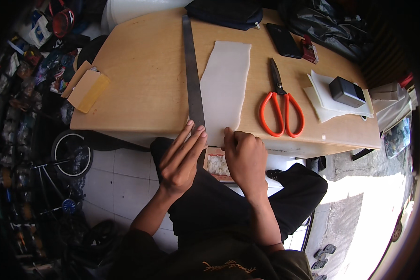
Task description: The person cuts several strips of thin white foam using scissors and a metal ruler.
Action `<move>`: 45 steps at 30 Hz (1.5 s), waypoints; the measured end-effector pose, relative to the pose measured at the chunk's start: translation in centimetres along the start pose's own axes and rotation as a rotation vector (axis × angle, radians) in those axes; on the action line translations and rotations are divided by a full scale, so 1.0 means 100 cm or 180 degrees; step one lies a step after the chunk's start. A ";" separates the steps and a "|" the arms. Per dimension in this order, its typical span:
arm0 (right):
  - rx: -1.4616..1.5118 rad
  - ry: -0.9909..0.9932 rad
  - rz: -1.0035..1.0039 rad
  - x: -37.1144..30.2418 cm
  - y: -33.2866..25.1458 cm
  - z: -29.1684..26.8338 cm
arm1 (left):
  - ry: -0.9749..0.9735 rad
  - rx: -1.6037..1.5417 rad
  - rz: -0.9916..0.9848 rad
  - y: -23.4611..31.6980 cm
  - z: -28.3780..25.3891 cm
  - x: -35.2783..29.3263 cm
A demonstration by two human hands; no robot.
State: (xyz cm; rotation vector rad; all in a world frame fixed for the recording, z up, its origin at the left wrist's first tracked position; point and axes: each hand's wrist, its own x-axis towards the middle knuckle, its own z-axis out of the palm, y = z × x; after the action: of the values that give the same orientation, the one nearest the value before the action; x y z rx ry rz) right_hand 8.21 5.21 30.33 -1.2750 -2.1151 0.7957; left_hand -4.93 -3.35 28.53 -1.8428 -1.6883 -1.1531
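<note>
A long grey metal ruler [192,70] lies lengthwise on the wooden table [144,79], along the left edge of a pale translucent sheet [225,84]. My left hand [179,158] rests flat with its fingertips pressing the ruler's near end at the table's front edge. My right hand [245,156] has its fingers curled, and the fingertips pinch or press the sheet's near edge; whether a small tool sits in it is hidden. A small patterned object [217,165] lies on my lap between the hands.
Orange-handled scissors [281,105] lie right of the sheet. A black phone [283,41], a small red item [310,50], a black box [346,92] on white sheets, a dark pouch [228,13] and yellow cards [87,88] are on the table. A bicycle wheel [72,154] stands left.
</note>
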 end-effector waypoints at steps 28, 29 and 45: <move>-0.0427 -0.0514 -0.0259 0.015 0.001 -0.014 | -0.0063 -0.0079 -0.0007 -0.002 0.008 -0.013; -0.0441 -0.0516 -0.0260 0.015 0.003 -0.013 | -0.0066 -0.0090 -0.0013 -0.002 0.009 -0.014; -0.0629 -0.0602 -0.0348 0.017 0.003 -0.015 | -0.0024 -0.0118 0.0115 -0.009 0.006 -0.020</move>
State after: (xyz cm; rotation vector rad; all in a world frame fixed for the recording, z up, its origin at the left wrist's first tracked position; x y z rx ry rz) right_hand 8.72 7.15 31.36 -1.2097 -2.4437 0.6980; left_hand -5.53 -4.00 26.45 -1.8946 -1.6413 -1.1717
